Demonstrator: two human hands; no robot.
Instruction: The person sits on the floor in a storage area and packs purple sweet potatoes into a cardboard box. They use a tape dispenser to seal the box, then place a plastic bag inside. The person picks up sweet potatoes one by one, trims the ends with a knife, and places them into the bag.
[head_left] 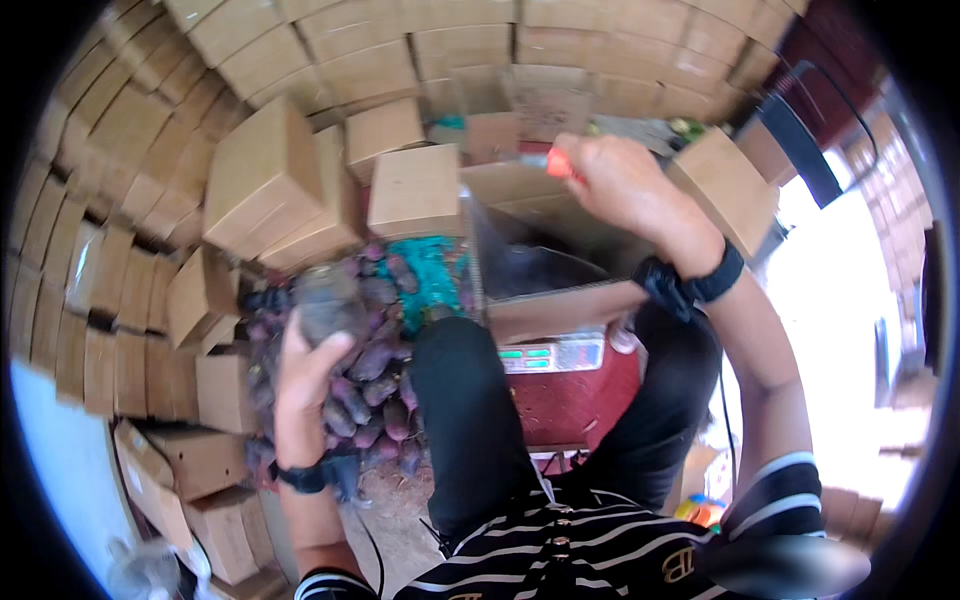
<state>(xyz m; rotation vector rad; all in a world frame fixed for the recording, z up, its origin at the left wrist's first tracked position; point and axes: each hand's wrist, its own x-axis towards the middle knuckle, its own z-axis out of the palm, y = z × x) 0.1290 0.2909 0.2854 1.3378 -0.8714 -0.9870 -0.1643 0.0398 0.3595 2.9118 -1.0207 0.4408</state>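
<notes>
My left hand (308, 362) is closed round a large, greyish purple sweet potato (331, 303), blurred by motion, above a heap of purple sweet potatoes (372, 362) on the floor. Higher up and to the right, my right hand (622, 185) is in a fist round an orange-red handle (560, 163). Only its end shows, so its kind is hidden. That fist is over the far right side of an open cardboard box (560, 312), which has a dark plastic liner (545, 262) inside. Beneath the box, a scale (555, 354) shows its lit green displays.
Stacked cartons (360, 65) wall in the far side and the left. Closed boxes (415, 192) stand just beyond the heap, near a turquoise net (425, 270). My knees (455, 365) flank the scale. A dark flat panel (803, 150) with a cable hangs at the right.
</notes>
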